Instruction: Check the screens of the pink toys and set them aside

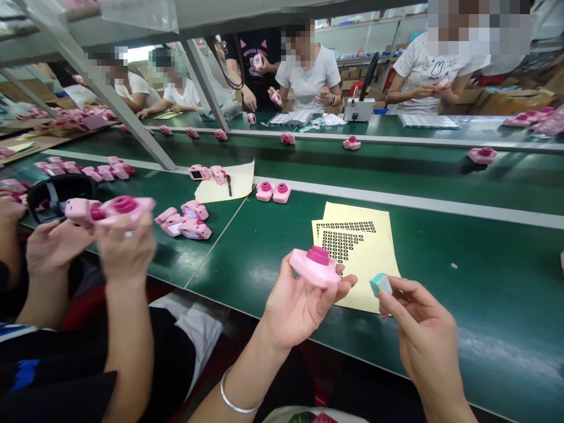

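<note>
Left hand (299, 308) grasping pink toy camera (315, 267), lens up; right hand (423, 329) pinching teal block (381, 284). Yellow sheet (365, 288) of black stickers lies just beyond, on green conveyor belt (476, 282).

Bright indoor light, soft shadows, glare on the green belt (497, 346), edges bowed.

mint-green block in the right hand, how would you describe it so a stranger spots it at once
On the green assembly belt, find the yellow sheets with black marks. Off their lower right corner, the right hand pinches a small mint-green block. Its colour and plain blocky shape set it apart from the pink toy camera in the left hand.
</note>
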Tool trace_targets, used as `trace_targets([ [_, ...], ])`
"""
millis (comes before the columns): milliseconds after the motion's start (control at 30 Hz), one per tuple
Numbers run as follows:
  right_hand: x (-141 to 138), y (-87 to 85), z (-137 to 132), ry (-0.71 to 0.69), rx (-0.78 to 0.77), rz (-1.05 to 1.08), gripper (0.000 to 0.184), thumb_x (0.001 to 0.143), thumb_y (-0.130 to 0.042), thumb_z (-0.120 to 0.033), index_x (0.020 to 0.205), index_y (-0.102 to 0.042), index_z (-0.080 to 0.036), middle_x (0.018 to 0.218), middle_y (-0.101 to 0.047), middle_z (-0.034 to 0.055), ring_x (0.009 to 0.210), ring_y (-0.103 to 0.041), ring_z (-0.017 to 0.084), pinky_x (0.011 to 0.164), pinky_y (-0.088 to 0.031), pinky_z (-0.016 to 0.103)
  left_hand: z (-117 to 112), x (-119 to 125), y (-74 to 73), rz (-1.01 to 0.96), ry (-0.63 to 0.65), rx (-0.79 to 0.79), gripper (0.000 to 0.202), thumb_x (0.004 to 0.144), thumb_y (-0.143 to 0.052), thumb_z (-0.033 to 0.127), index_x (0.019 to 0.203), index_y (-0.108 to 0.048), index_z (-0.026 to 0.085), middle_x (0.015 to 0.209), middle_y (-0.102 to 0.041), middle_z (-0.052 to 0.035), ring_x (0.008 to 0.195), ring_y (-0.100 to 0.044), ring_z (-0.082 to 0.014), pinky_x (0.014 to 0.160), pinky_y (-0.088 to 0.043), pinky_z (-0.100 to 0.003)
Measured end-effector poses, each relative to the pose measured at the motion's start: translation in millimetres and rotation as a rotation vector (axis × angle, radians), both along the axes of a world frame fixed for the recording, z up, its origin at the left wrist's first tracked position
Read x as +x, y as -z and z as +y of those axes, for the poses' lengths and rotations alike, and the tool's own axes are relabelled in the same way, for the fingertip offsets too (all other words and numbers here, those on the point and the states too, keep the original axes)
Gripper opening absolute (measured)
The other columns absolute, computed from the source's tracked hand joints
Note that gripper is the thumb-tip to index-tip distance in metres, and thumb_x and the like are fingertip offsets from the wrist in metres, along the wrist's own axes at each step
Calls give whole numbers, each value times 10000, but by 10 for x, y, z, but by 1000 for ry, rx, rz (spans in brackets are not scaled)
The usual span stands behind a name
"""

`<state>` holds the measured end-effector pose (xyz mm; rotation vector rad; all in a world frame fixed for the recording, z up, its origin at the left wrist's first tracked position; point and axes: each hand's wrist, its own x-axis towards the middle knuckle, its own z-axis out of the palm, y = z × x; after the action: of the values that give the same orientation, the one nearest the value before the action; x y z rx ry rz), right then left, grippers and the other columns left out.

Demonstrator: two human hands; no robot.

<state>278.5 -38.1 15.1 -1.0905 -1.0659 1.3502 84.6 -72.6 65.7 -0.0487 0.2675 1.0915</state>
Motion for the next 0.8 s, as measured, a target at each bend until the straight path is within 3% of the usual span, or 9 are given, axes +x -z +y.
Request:
trace_targets([
  [233,-14,-12,-6,-7,8,-1,360,696,-815,-352,977,-675,-175,886,-618,42,671,-546,86,561,-484,193,-64,-12,53,-79,17,53,641,919,-383,587,1205,-532,33,1017,-665,-180,775,-714,-107,671,-547,-72],
  [400,-8,4,-17,-8,-12,-7,386,689,-817,-353,998,-677,-169,876,-614,44,678,-541,92,562,-480,201,-63,3,68,-42,-5,100,619,910,-384,593,1186,-538,61,902,-654,-115,602,-621,-33,507,-474,-47],
  [500,3,18,-19,-1,-20,-12,401,681,-822,-350,1006,-681,-163,832,-604,40,673,-533,96,563,-480,207,-71,7,71,268,-136,318,657,822,-468,671,1198,-516,134,1037,-636,-133,748,-661,-137,526,-530,-160],
  [600,14,16,-22,1,-4,-20,379,693,-816,-348,998,-682,-168,827,-599,40,681,-533,96,568,-484,204,-114,-17,87,873,-407,620,625,688,-751,417,1219,-503,199,1272,-553,-131,1020,-635,-219,820,-587,-321],
  [700,13,5,-27,-5,16,-23,348,709,-807,-343,987,-679,-175,858,-602,40,681,-535,88,565,-483,194,-156,-54,128,1329,-582,775,780,535,-810,95,1235,-488,221,1364,-484,-107,1199,-549,-220,1014,-512,-312],
  [800,1,-2,-28,-10,28,-24,346,717,-803,-334,1002,-675,-186,876,-604,38,679,-540,85,570,-487,193,-168,-69,184,1444,-632,788,899,530,-778,33,1316,-395,244,1329,-494,-92,1272,-510,-216,1065,-484,-300],
])
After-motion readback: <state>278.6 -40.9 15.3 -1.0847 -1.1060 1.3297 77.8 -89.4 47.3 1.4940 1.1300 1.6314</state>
